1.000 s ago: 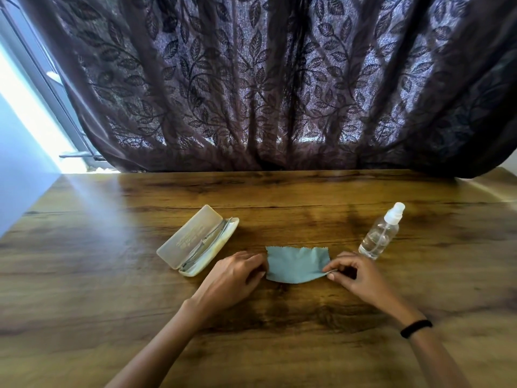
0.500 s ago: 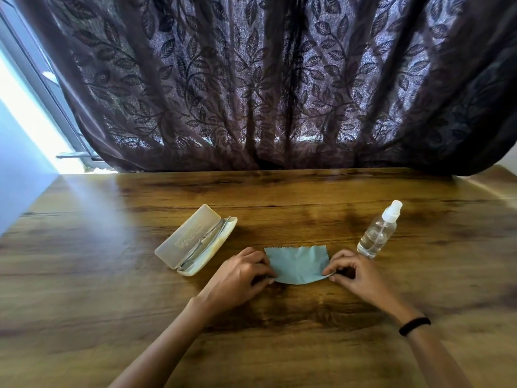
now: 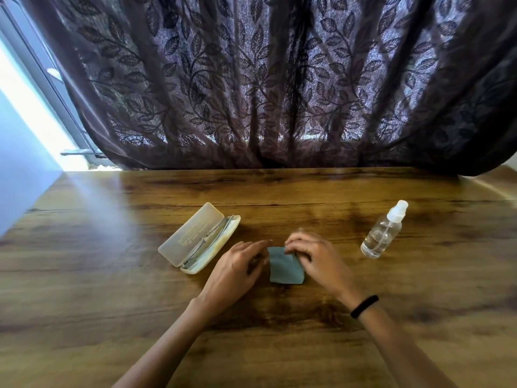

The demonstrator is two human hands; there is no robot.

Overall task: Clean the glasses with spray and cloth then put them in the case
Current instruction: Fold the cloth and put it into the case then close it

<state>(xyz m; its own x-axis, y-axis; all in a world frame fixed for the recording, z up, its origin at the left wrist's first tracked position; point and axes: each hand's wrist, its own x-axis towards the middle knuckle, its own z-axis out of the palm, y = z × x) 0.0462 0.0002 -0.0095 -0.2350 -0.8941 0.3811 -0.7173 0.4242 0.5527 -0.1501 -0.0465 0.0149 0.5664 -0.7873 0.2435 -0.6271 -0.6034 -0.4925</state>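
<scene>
The cloth (image 3: pixel 285 268) lay flat on the bench (image 3: pixel 112 289). The right hand (image 3: pixel 316 256), fingers curled, pinched its far edge. The left hand (image 3: pixel 240 267) met its far-left corner, grip not discernible. The glasses (image 3: pixel 212 240) sat inside the open case (image 3: pixel 186 233), left of the hands, and the spray bottle (image 3: pixel 383 231) stood upright to the right.

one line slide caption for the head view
Left hand and right hand hold a blue-grey cloth on a wooden table, between an open case containing the glasses and a spray bottle.
</scene>
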